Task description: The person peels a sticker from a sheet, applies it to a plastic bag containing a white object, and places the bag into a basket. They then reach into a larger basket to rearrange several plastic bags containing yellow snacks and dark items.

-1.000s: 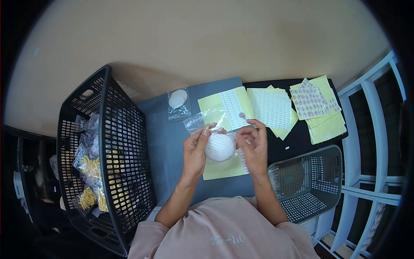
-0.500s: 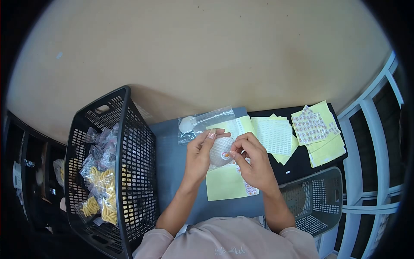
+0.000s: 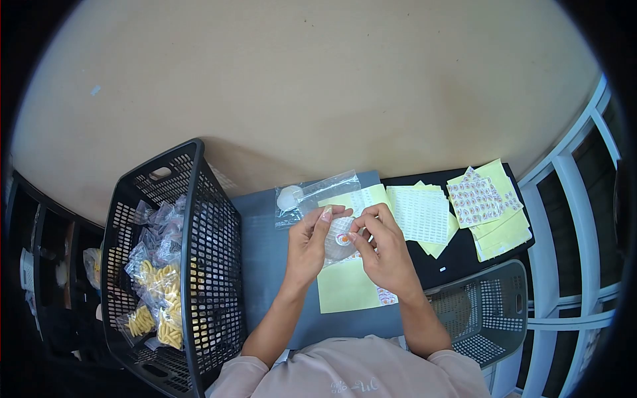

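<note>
Grey tabletop [image 3: 263,275], left hand [image 3: 308,249] holds a white packet [image 3: 336,251], right hand [image 3: 385,249] pinches its round sticker [image 3: 342,239]; looks mid-stickering, next move calls for flat pressing.

White with a quilted check on the round pad [image 3: 336,251]; white around an orange-red centre on the round sticker [image 3: 342,239]. Pale yellow on the backing sheet [image 3: 342,292], white with rows of dark print on the label sheet [image 3: 417,213], white with rows of reddish ovals on the sticker sheet [image 3: 474,202]. Yellow on the bagged pieces [image 3: 170,320]. Blue-grey on the mat [image 3: 265,278]; near-black with gridded openings on the large basket [image 3: 188,259], grey-green and likewise gridded on the small basket [image 3: 519,285]. Beige on the wall [image 3: 332,79], dusty pink on the shirt [image 3: 312,365].
</note>
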`<state>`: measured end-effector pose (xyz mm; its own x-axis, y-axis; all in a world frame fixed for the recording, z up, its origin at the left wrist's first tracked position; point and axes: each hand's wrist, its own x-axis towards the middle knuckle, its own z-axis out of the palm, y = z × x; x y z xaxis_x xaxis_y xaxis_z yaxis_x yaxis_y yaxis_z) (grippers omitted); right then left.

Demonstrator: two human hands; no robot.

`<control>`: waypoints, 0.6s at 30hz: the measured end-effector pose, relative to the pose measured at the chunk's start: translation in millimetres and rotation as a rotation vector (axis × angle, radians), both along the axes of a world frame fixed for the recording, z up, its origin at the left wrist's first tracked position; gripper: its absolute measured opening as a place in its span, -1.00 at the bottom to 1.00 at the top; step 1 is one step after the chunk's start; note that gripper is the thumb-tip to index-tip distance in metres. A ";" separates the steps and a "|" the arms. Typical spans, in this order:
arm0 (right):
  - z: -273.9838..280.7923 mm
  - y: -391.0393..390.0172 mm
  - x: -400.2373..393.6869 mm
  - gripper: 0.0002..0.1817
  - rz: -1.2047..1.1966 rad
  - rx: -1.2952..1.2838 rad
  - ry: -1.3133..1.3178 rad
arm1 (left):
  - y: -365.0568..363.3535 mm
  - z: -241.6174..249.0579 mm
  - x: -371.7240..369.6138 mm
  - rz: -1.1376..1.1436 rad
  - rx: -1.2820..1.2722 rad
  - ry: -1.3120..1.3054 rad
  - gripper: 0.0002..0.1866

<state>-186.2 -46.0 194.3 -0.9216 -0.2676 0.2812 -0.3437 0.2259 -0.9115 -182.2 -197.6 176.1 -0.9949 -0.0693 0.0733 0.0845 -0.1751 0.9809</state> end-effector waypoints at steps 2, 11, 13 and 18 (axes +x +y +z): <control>-2.5 -1.3 -0.5 -0.93 -0.013 0.022 0.042 | 0.4 1.1 0.6 0.011 -0.040 0.007 -0.64; -6.6 -9.5 2.7 -0.90 -0.095 0.048 0.084 | 4.6 0.9 4.1 0.035 -0.037 0.034 -0.64; -6.5 -12.0 3.2 -0.89 -0.130 0.047 0.071 | 4.6 -0.4 4.5 0.047 -0.031 0.044 -0.63; -19.9 -15.9 -0.5 -0.85 -0.160 -0.039 0.141 | 4.1 -10.1 5.4 0.087 0.023 0.051 -0.63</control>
<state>-186.7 -61.9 174.4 -0.9020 -0.1078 0.4180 -0.4315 0.2530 -0.8659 -176.8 -193.6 166.0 -0.9801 -0.1575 0.1211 0.1500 -0.1871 0.9708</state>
